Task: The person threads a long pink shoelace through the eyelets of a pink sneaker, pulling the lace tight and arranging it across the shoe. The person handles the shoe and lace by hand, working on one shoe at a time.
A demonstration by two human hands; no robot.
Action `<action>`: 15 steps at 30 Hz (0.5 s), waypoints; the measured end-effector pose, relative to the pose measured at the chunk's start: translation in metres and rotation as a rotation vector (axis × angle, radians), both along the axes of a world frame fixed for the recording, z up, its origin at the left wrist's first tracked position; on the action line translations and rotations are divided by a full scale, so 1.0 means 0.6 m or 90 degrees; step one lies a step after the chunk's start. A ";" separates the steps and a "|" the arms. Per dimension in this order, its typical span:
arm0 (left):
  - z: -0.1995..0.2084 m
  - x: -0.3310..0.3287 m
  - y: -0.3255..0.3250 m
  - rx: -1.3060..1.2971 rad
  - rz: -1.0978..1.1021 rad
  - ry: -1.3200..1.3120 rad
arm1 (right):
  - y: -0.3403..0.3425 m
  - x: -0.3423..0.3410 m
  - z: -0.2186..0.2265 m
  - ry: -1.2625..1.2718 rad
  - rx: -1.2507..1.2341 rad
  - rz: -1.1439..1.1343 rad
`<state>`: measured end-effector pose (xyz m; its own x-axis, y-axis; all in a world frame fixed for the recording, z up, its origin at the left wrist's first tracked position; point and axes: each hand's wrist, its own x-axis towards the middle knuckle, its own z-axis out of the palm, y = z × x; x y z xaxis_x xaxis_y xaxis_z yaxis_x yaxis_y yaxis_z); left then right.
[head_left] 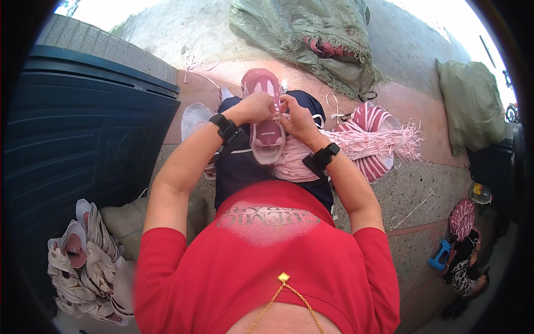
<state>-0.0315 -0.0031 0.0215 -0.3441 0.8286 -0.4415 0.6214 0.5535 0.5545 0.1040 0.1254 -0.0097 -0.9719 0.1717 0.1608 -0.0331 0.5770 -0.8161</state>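
The pink shoe (269, 135) lies on the person's lap, right beneath both hands, its rounded toe pointing away from the body and its ankle opening nearer to it. The left hand (259, 107) bends over the lacing area from the left, fingertips turned inward; whether it grips anything I cannot tell, since the fingers hide the spot. The right hand (299, 118) meets it from the other side, thumb and forefinger pinching a pale lace (282, 116) (only a short stretch of it shows).

Just right of the right hand, a thick bundle of pink laces (361, 143) runs off the lap, its frayed-looking ends spread outward, with pink-and-white striped shoes (374, 167) partly beneath it. Left of the left hand, beside the leg, sits a whitish shoe piece (194, 117). Well beyond the hands rests a torn green sack (300, 33), reddish-pink material showing through. Far to the left and closer to the body than the hands, pale shoe uppers (92, 261) are heaped up.
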 end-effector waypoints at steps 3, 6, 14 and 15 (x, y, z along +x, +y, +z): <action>0.025 0.028 0.020 0.021 0.001 0.178 | 0.010 0.003 -0.017 0.022 -0.068 -0.071; 0.009 0.049 0.023 0.250 -0.115 0.408 | 0.030 -0.007 -0.025 -0.079 -0.188 -0.118; 0.009 0.049 -0.044 0.367 -0.141 0.443 | 0.044 -0.025 0.014 -0.256 -0.467 -0.032; 0.013 0.053 -0.049 0.380 -0.149 0.459 | 0.044 -0.030 0.015 -0.260 -0.468 -0.009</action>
